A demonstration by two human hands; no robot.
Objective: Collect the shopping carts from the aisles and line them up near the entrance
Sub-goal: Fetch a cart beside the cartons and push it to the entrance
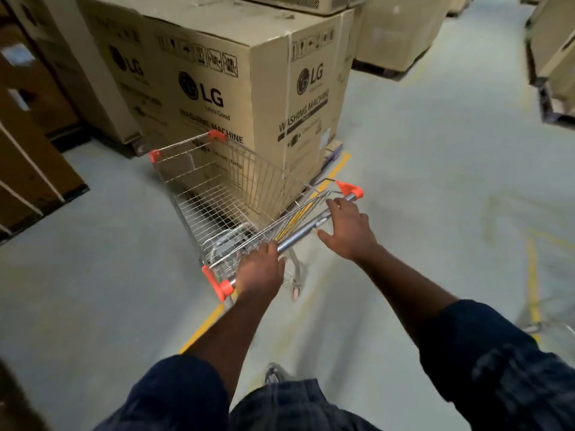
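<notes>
**A:** Head view; where was the cart (230, 194)?

**B:** In the middle of the frame, on the grey floor (420, 181); it stood skewed, its far end pointing up and left; its right side ran just beside the foot of a big LG box (214, 91); I could not tell whether wire met cardboard.

**A:** And the handle (301, 233)?

**B:** At the near end, a metal bar slanting from lower left to upper right; orange caps (351, 189) on both ends, more orange on the far corners of the basket.

**A:** The left hand (259, 272)?

**B:** Closed round the handle, fingers wrapped over the bar; it sat near the lower end, just beside the cap there.

**A:** The right hand (348, 230)?

**B:** Further up the bar, near the upper cap; not closed; its fingers lay nearly straight across the handle, the thumb spread wide on the near side; it gripped nothing.

**A:** What else was there?

**B:** A yellow line (202, 326) on the floor ran under the cart towards the box; darker boxes (28, 150) stood at the left edge, paler ones at the back and right, blurred; both arms wore dark blue sleeves (485, 353) pushed up the forearms; a shoe (273, 373) showed between them, low in the frame.
</notes>
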